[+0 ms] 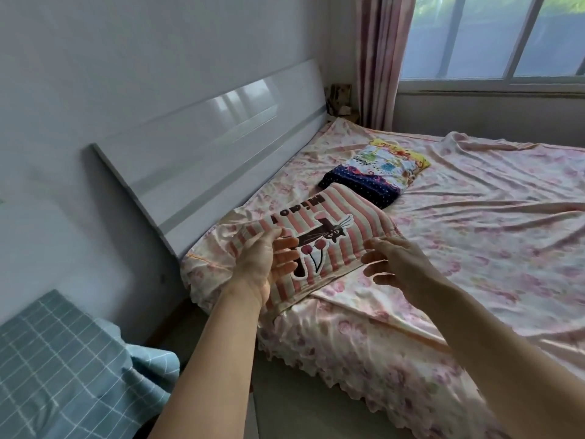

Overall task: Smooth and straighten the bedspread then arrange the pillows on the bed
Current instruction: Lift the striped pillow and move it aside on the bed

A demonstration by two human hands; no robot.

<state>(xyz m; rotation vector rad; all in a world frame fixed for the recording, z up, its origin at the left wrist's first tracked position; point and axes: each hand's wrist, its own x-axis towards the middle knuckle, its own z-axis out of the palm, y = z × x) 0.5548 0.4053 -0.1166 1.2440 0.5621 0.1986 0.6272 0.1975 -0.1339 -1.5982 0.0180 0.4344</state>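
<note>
A pink-and-cream striped pillow (335, 217) with a black cat picture lies at the bed's near head corner. My left hand (269, 261) rests on its near left part with fingers spread and straight. At the pillow's near right edge my right hand (395, 261) hovers or touches it, fingers loosely bent and holding nothing. A second pillow (380, 166), white, yellow and dark blue, lies just beyond the striped one. The pink floral bedspread (490, 223) covers the bed, with long wrinkles across its middle and right side.
A glossy white headboard (205, 147) stands against the left wall. Blue checked fabric (63, 359) lies at the lower left, with a strip of floor (275, 391) between it and the bed. A pink curtain (380, 58) and a window (490, 36) are behind the bed.
</note>
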